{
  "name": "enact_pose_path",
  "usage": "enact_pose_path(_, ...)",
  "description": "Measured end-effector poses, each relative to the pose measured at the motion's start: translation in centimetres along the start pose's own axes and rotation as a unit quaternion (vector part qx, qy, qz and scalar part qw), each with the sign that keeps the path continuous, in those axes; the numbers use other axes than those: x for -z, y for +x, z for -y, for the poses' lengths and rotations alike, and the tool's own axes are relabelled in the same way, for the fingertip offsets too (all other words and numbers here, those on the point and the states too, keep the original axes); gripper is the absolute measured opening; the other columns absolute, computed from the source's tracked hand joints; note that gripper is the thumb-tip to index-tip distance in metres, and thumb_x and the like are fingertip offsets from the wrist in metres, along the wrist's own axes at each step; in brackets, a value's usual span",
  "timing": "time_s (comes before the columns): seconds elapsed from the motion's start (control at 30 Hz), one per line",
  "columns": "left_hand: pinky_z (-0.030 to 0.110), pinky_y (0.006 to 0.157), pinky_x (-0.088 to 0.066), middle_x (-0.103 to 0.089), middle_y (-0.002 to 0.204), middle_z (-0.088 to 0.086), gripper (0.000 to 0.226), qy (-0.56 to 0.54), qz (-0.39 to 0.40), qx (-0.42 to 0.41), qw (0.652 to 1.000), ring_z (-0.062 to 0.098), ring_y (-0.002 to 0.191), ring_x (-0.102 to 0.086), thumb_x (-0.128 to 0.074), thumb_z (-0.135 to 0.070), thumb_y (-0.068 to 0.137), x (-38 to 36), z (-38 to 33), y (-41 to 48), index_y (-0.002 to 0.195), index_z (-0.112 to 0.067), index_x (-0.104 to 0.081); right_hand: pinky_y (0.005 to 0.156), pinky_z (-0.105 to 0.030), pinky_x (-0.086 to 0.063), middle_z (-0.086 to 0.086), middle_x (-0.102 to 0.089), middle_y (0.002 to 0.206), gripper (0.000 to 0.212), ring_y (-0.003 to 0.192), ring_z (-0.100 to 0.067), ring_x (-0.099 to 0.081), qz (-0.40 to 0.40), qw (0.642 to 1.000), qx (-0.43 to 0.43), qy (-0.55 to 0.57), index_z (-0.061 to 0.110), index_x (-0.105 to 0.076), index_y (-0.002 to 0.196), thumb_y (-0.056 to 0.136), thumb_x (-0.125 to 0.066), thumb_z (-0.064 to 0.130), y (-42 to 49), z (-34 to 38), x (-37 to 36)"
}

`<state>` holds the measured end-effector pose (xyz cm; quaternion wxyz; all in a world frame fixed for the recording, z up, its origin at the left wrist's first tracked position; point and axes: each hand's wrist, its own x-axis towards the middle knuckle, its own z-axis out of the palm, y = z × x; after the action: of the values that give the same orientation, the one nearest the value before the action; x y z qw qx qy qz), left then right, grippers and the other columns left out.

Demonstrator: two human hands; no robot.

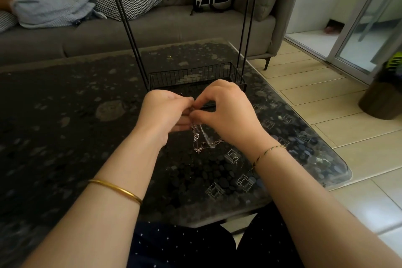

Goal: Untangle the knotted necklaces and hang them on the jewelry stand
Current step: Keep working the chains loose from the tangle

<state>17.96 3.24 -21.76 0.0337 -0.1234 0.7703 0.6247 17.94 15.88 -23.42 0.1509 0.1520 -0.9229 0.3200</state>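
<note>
A bunch of thin silver necklaces (203, 138) hangs tangled between my hands above the dark table, small pendants dangling at the bottom. My left hand (164, 113) pinches the top of the chains from the left. From the right, my right hand (226, 111) pinches the same spot with thumb and fingertips. The knot itself is hidden between my fingers. Just behind my hands stands the black wire jewelry stand (128, 24), with a mesh basket (195, 75) at its base and empty hooks along its top bar.
The dark pebble-patterned glass table (65, 115) stretches left and forward; its right edge runs close by my right arm. A grey sofa (152, 30) with a patterned cushion, folded cloth and a bag sits behind. Tiled floor lies to the right.
</note>
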Motion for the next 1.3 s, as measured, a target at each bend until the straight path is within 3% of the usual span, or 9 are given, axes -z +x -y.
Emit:
enact_pose_path(0.1,0.02,0.048,-0.055,-0.07,0.058,-0.001,0.014,-0.003,0.026,-0.002,1.0,0.013,0.055,-0.07,-0.058,-0.016,0.095,-0.1,-0.1,-0.3,0.089,-0.007,-0.066,0.082,-0.04,-0.048,0.003,-0.059,0.097,0.007,0.098,-0.019,-0.054,-0.017,1.0,-0.006,-0.008,0.02,-0.07,0.084,0.081,-0.066,0.025,0.0,0.0,-0.4)
enact_pose_path(0.27,0.025,0.064,-0.059,-0.075,0.08,0.008,0.011,-0.031,0.064,0.006,0.997,0.016,0.07,-0.073,-0.057,-0.012,0.095,0.2,-0.2,-0.2,0.095,-0.007,-0.067,0.06,-0.02,-0.046,0.006,-0.061,0.074,0.01,0.067,-0.006,-0.055,-0.024,0.985,-0.107,0.135,0.016,-0.066,0.076,0.084,-0.061,0.014,0.2,-0.3,0.4)
enact_pose_path(0.43,0.03,0.08,-0.057,-0.074,0.085,0.005,0.013,0.037,0.089,-0.032,0.995,0.011,0.074,-0.07,-0.063,-0.003,0.088,0.5,0.1,0.0,0.098,-0.011,-0.065,0.061,-0.024,-0.047,-0.002,-0.06,0.077,0.013,0.071,-0.014,-0.056,-0.012,0.92,-0.24,0.308,0.013,-0.061,0.081,0.092,-0.054,0.015,0.2,-1.0,1.3)
enact_pose_path(0.6,0.04,0.091,-0.054,-0.074,0.086,0.006,0.018,0.077,0.103,-0.05,0.99,0.015,0.078,-0.069,-0.066,0.001,0.084,0.4,0.2,0.0,0.089,-0.016,-0.067,0.06,-0.024,-0.049,-0.001,-0.062,0.078,0.014,0.07,-0.013,-0.061,-0.003,0.862,-0.287,0.419,0.012,-0.055,0.085,0.097,-0.046,0.013,0.4,-0.9,1.4)
enact_pose_path(0.77,0.032,0.08,-0.057,-0.072,0.084,0.008,0.016,0.083,0.095,-0.059,0.99,0.012,0.073,-0.066,-0.065,0.0,0.085,0.1,0.2,0.1,0.083,-0.015,-0.07,0.062,-0.025,-0.051,-0.003,-0.066,0.079,0.01,0.068,-0.013,-0.064,-0.009,0.837,-0.296,0.46,0.008,-0.05,0.096,0.098,-0.041,0.011,0.4,-0.7,1.2)
enact_pose_path(0.93,0.026,0.069,-0.055,-0.066,0.076,0.002,0.009,0.066,0.085,-0.031,0.994,0.009,0.067,-0.059,-0.065,-0.012,0.089,-0.1,0.3,0.3,0.082,-0.012,-0.069,0.057,-0.022,-0.049,-0.002,-0.066,0.077,0.012,0.065,-0.011,-0.063,-0.008,0.837,-0.297,0.46,0.012,-0.051,0.087,0.097,-0.043,0.009,0.4,-0.7,1.1)
enact_pose_path(1.1,0.025,0.063,-0.053,-0.065,0.077,0.003,0.011,0.053,0.07,-0.031,0.996,0.01,0.065,-0.058,-0.062,-0.01,0.09,-0.3,0.4,0.4,0.081,-0.013,-0.066,0.05,-0.018,-0.045,-0.002,-0.062,0.071,0.015,0.057,-0.009,-0.056,-0.021,0.842,-0.288,0.456,0.012,-0.051,0.085,0.092,-0.047,0.001,0.4,-0.8,1.0)
enact_pose_path(1.23,0.024,0.059,-0.051,-0.065,0.079,0.003,0.01,-0.02,0.041,0.001,0.999,0.01,0.064,-0.058,-0.057,-0.01,0.093,-0.1,0.1,0.6,0.086,-0.013,-0.064,0.053,-0.019,-0.044,-0.003,-0.059,0.069,0.012,0.057,-0.01,-0.053,0.04,0.818,-0.294,0.492,0.01,-0.058,0.088,0.092,-0.05,0.001,0.3,-0.7,1.3)
enact_pose_path(1.3,0.025,0.059,-0.05,-0.065,0.079,0.003,0.009,-0.044,0.035,0.012,0.998,0.01,0.065,-0.059,-0.057,-0.01,0.093,0.1,0.1,0.6,0.087,-0.012,-0.063,0.053,-0.018,-0.044,-0.003,-0.058,0.068,0.013,0.057,-0.009,-0.052,0.076,0.84,-0.282,0.457,0.008,-0.062,0.089,0.091,-0.051,0.001,0.2,-0.7,1.3)
